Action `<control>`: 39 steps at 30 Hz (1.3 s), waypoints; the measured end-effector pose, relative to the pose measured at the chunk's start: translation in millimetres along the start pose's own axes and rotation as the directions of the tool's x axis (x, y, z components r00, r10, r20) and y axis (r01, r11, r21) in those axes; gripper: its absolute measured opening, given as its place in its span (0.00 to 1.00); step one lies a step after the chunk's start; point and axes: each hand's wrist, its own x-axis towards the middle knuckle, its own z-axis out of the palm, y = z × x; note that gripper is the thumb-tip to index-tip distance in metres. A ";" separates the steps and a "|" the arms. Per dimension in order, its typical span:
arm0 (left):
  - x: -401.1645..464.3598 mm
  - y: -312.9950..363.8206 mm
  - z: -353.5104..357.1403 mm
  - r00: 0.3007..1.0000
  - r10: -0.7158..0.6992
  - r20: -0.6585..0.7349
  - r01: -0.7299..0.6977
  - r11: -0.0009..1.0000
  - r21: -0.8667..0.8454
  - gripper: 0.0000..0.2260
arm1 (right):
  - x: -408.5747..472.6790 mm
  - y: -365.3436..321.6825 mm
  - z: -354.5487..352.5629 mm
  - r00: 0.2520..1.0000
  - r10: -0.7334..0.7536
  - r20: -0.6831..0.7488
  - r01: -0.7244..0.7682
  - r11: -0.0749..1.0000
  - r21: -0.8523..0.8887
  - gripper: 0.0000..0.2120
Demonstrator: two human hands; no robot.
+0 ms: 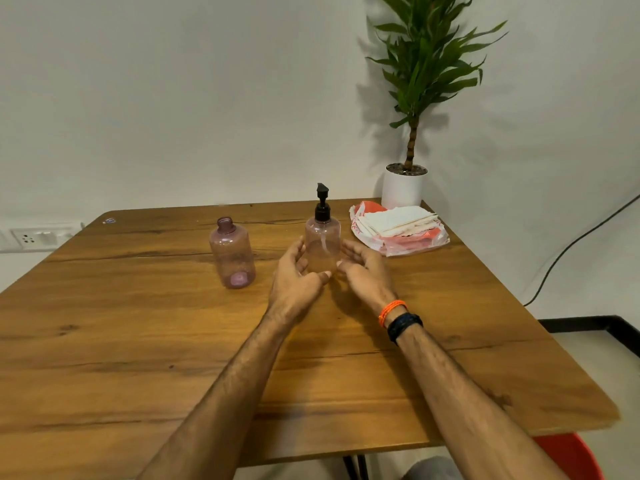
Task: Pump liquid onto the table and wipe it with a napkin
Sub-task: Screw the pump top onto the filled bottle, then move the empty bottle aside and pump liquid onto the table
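A clear pinkish pump bottle with a black pump head stands upright on the wooden table, past its middle. My left hand is cupped at the bottle's left side and my right hand at its right side. The fingers of both are loosely curved, and the thumbs lie near the bottle's base. Neither hand is plainly wrapped round the bottle. A stack of white napkins lies on a red-and-clear plastic bag to the right of the bottle.
A second pinkish bottle without a cap stands left of the pump bottle. A potted plant in a white pot stands at the table's far right corner. A black cable hangs at the right wall, and a wall socket sits at the left.
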 end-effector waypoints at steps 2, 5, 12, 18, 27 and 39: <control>4.1 1.3 1.5 1.000 -0.005 0.001 0.005 1.000 0.018 0.40 | 3.2 -0.8 3.0 1.000 0.013 -0.005 -0.013 1.000 -0.005 0.23; 14.5 4.7 2.9 1.000 -0.011 -0.002 0.011 1.000 0.011 0.40 | 12.9 -5.8 6.8 1.000 0.029 0.003 -0.029 0.999 -0.029 0.24; 43.1 13.7 2.6 0.999 -0.037 -0.004 0.037 0.999 0.006 0.39 | 47.3 -12.0 13.8 0.997 0.072 0.038 -0.066 0.988 -0.136 0.29; 48.7 19.7 -0.4 0.998 -0.057 0.010 0.057 0.998 0.001 0.38 | 57.5 -12.9 14.9 0.994 0.081 0.072 -0.071 0.988 -0.140 0.29; 6.4 15.8 -31.0 0.989 0.053 -0.135 -0.048 0.998 0.042 0.25 | 17.6 -19.2 20.5 0.981 -0.103 -0.162 0.091 0.993 -0.079 0.12; -42.0 -3.2 -152.6 0.908 0.057 -0.416 -0.006 0.993 0.121 0.17 | -15.5 -35.3 104.2 0.980 -0.194 0.032 0.197 0.966 -0.167 0.21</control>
